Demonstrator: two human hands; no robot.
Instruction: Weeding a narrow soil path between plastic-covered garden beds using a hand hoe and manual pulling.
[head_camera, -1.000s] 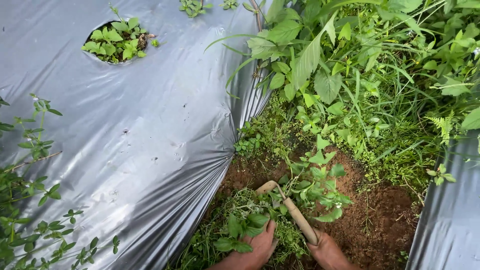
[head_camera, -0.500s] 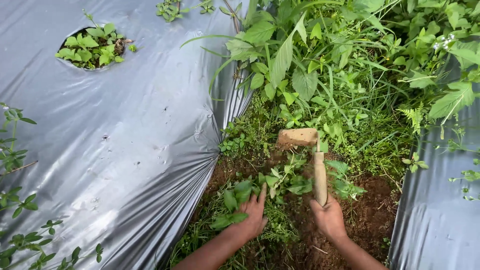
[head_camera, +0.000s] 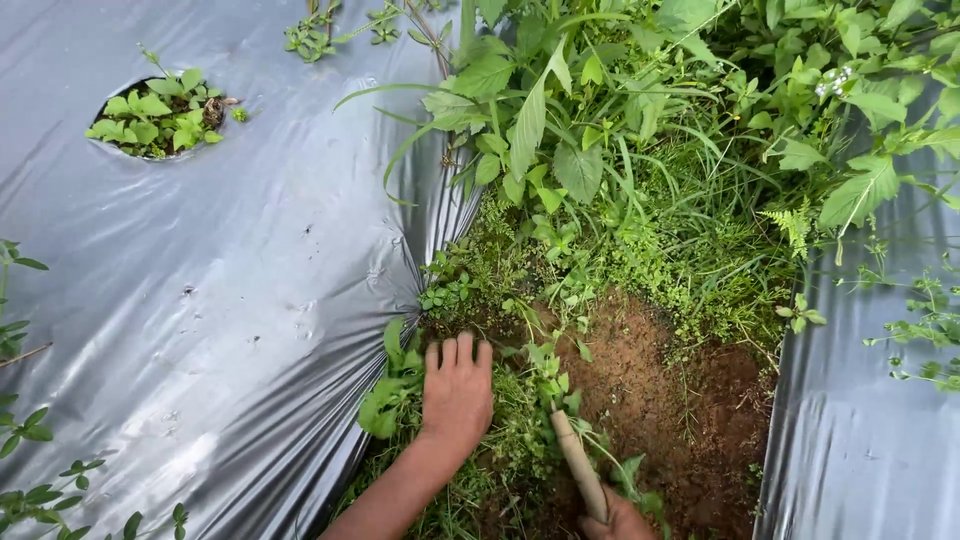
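On weeds (head_camera: 520, 440) — left hand (head_camera: 457, 392) flat (fingers spread) | right hand (head_camera: 618, 522) grips hoe handle (head_camera: 580, 465)

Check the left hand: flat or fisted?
Flat. The left hand lies palm down on the weeds, fingers straight and side by side, pointing up-frame. Nothing shows in its grip.

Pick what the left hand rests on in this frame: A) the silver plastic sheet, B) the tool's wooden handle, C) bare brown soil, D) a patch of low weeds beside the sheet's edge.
D: the left hand lies flat, fingers spread, on the low weeds just off the plastic sheet, while the right hand grips the wooden handle.
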